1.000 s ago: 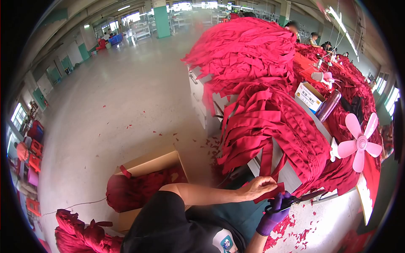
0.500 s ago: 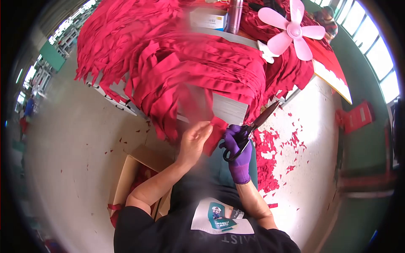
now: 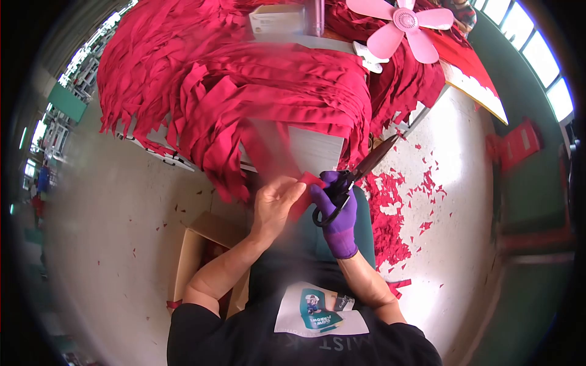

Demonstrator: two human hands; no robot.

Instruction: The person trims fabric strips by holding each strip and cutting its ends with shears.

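Observation:
My bare left hand (image 3: 274,207) pinches the end of a red fabric strip (image 3: 298,204) in front of my lap. Purple-gloved, my right hand (image 3: 337,213) is closed around the black handles of large scissors (image 3: 372,157), whose blades point up and to the right. The gloved fingertips are close to the strip's right edge; whether they pinch it is hard to tell. Just beyond my hands, a thick pile of long red strips (image 3: 287,85) drapes over a grey table (image 3: 314,148).
A pink fan (image 3: 405,21), a small carton (image 3: 278,19) and a metallic bottle (image 3: 314,17) stand behind the pile. Left of my lap is an open cardboard box (image 3: 188,259). Red scraps (image 3: 388,226) litter the floor at right. A person's patterned sleeve (image 3: 465,16) shows at the upper right.
The view has swung down and right from the wide room onto my lap. My left hand still holds the red strip and my right hand the scissors, with the gloved fingers now nearer my left hand.

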